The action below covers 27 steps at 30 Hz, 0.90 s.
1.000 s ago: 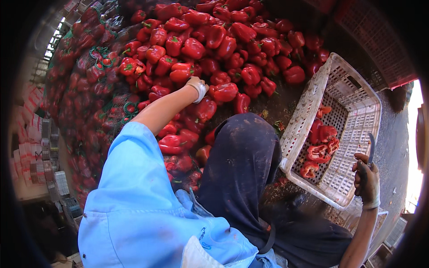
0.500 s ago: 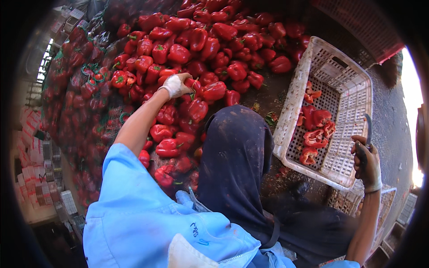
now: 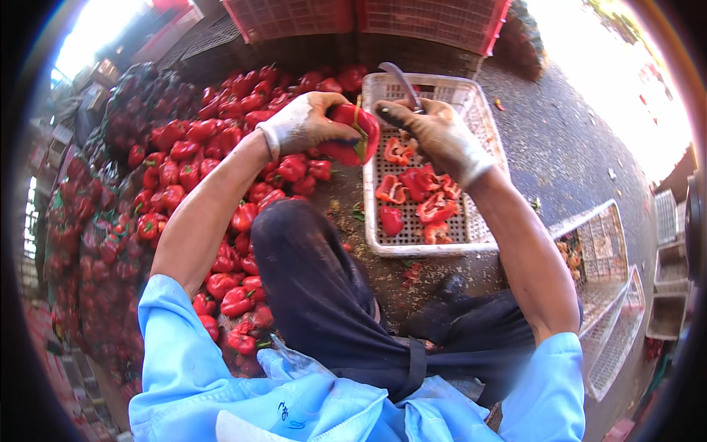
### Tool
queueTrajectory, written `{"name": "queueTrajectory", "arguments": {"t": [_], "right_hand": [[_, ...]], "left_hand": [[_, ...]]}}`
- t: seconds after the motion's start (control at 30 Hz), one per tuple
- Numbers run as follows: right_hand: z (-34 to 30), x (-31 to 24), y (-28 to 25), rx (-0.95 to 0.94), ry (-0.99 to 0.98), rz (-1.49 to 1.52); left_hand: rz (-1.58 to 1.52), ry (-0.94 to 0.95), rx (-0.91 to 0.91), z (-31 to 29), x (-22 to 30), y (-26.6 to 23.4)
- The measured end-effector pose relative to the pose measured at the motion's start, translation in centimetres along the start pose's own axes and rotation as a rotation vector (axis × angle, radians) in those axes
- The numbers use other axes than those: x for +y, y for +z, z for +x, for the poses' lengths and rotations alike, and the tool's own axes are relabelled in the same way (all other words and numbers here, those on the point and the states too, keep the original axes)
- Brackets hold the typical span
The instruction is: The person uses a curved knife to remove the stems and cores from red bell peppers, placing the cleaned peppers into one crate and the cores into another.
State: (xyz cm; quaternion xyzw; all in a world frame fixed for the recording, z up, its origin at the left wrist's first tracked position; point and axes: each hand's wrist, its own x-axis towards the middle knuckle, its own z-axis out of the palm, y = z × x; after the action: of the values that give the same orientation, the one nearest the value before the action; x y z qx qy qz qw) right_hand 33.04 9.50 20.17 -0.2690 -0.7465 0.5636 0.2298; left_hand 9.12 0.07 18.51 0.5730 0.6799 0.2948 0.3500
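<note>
Up near the top centre, the left hand (image 3: 305, 125) grips a red pepper (image 3: 371, 137) and the right hand (image 3: 440, 138) clutches a knife (image 3: 400, 78).

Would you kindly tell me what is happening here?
A person has a red pepper in the gloved left hand and a curved knife in the gloved right hand, close beside it. Cut pepper pieces lie in a white crate, and a heap of red peppers lies to its left.

You are facing pink crates (image 3: 434, 22); a bulging sack (image 3: 521, 43) is standing near them, white crates (image 3: 607, 258) are sitting rightward.
</note>
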Motion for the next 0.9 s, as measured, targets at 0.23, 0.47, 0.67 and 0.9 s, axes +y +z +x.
{"name": "queueTrajectory", "arguments": {"t": [0.23, 0.47, 0.67, 0.9], "right_hand": [[-1.5, 6.8, -6.1, 0.183, -0.476, -0.205], [-10.0, 3.2, -14.5, 0.451, 0.243, -0.155], [-23.4, 11.1, -30.0, 0.559, 0.358, -1.069], [-27.2, 17.3, -33.2, 0.608, 0.563, -1.277]], "left_hand": [[-0.093, 0.011, -0.123, 3.7, 7.6, 9.0], [-0.621, -0.209, -0.149, 5.4, 4.8, 13.9], [-1.008, -0.164, -0.308, 5.0, 3.3, 15.4], [-1.195, -0.134, -0.388, 3.8, 3.0, 17.0]]}}
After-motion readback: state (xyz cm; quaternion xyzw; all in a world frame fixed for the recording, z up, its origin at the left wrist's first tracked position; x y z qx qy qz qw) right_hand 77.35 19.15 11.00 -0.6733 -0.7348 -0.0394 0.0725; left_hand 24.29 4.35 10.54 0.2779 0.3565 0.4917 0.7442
